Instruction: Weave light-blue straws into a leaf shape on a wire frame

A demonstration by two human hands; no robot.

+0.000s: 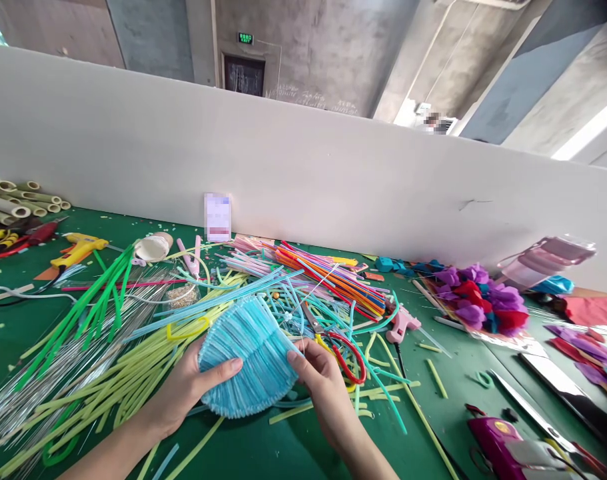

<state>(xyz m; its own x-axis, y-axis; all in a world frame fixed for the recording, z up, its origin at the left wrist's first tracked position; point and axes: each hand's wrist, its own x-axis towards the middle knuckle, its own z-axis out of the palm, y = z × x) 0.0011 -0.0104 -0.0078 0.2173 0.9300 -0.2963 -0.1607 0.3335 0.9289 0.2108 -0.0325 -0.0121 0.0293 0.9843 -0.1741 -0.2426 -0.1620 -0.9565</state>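
Observation:
A light-blue fan-shaped piece made of rows of fuzzy chenille stems (pixel 250 360) is held above the table in both hands. My left hand (pixel 196 377) grips its left side, thumb lying on top and the other fingers hidden underneath. At its right edge my right hand (pixel 318 367) pinches with thumb and forefinger, a thin pale strand close to the fingertips. Just beyond the right hand lie scissors with red and yellow handles (pixel 350 363). Yellow-green chenille stems (pixel 148 360) spread over the table on the left, partly under my left forearm.
Bundled coloured stems (pixel 328 280) lie behind the piece. A yellow glue gun (pixel 78 248) is at left, a pink glue gun (pixel 402 325) at right. Large scissors (pixel 533 413) and a purple device (pixel 503 443) sit front right. A white partition (pixel 303 173) bounds the green table.

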